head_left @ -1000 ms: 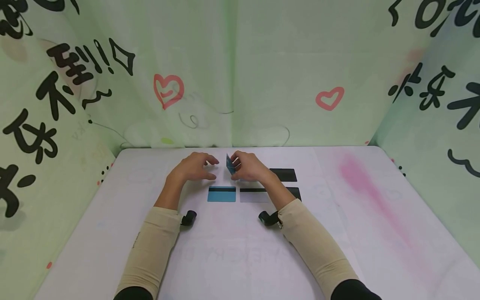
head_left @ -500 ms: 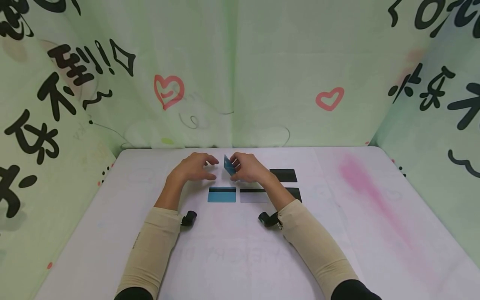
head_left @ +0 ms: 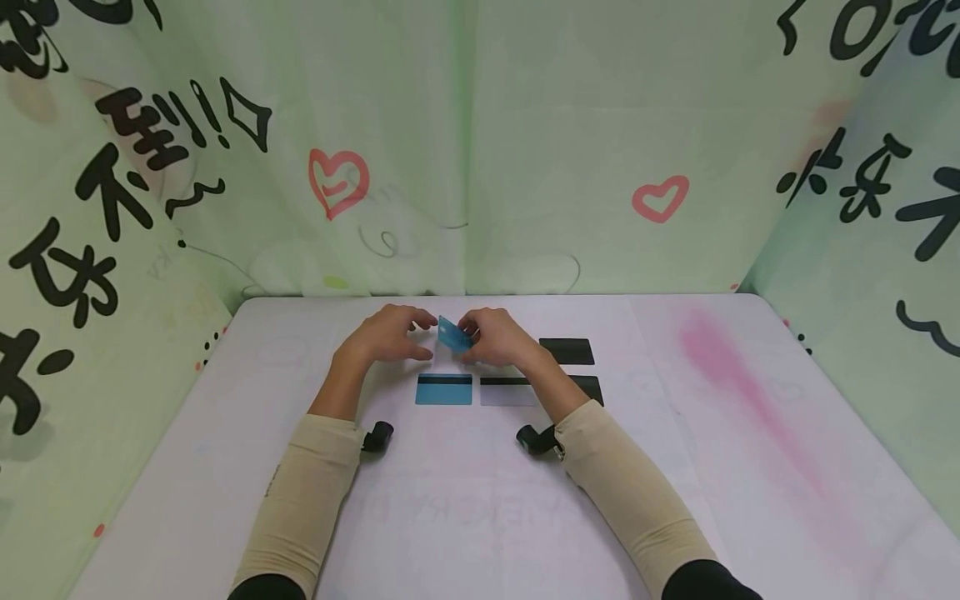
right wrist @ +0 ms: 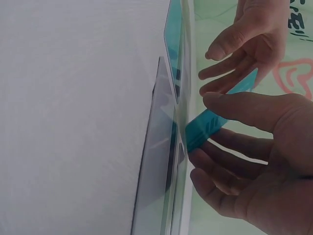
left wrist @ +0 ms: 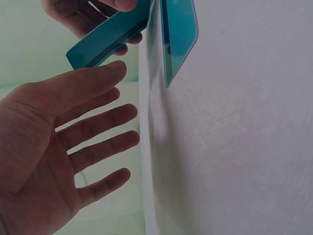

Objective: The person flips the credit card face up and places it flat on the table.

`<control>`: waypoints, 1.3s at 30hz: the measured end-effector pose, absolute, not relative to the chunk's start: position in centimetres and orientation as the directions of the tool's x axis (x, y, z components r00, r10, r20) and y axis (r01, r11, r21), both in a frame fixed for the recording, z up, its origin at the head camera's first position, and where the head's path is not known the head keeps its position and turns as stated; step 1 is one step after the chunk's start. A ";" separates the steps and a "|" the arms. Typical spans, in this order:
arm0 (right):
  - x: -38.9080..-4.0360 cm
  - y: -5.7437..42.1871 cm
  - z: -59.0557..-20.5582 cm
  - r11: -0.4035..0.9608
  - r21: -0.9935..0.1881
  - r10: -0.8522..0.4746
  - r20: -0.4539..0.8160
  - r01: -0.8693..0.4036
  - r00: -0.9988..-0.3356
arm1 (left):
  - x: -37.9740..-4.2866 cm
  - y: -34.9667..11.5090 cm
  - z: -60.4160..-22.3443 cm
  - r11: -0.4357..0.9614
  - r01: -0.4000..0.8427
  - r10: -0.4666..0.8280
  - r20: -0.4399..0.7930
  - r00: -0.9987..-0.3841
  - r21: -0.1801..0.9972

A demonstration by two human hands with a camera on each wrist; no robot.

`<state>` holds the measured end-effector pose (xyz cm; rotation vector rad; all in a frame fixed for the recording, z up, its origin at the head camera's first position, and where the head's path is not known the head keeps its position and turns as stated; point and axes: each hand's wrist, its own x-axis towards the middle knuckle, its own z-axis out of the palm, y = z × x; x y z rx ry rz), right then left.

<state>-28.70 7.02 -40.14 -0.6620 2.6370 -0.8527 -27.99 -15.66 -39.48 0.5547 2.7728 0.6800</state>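
My right hand (head_left: 495, 336) pinches a blue card (head_left: 453, 335) between thumb and fingers, the card tilted above the table. In the right wrist view the same blue card (right wrist: 208, 125) shows pale stripes on its face. My left hand (head_left: 390, 333) is beside the card's left end with fingers spread; the left wrist view shows nothing in its grasp. Below the hands a second blue card (head_left: 444, 389) with a black stripe lies flat. To its right is a grey card (head_left: 508, 393) with a black stripe, partly under my right forearm.
A black card (head_left: 567, 351) lies right of my right wrist, and another dark card (head_left: 590, 386) in the front row is partly hidden by the forearm. The white table (head_left: 465, 500) ends at a green curtain (head_left: 540, 167) with writing.
The blue card in my right hand has turned from nearly edge-on to a flatter tilt, its free end swinging left toward my left hand. The left hand stays in place.
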 end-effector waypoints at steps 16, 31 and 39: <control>-28.6 6.8 -40.1 0.743 -0.548 -0.520 -0.109 -0.385 -0.847 | -27.9 -15.7 -39.6 0.803 0.331 0.434 -0.105 -0.895 0.496; -28.6 6.8 -40.1 0.748 -0.530 -0.518 -0.092 -0.398 -0.851 | -27.8 -15.1 -39.3 0.808 0.316 0.423 -0.116 -0.899 0.497; -28.5 6.6 -40.3 0.746 -0.540 -0.514 -0.092 -0.391 -0.853 | -27.8 -15.0 -39.3 0.805 0.335 0.432 -0.097 -0.897 0.490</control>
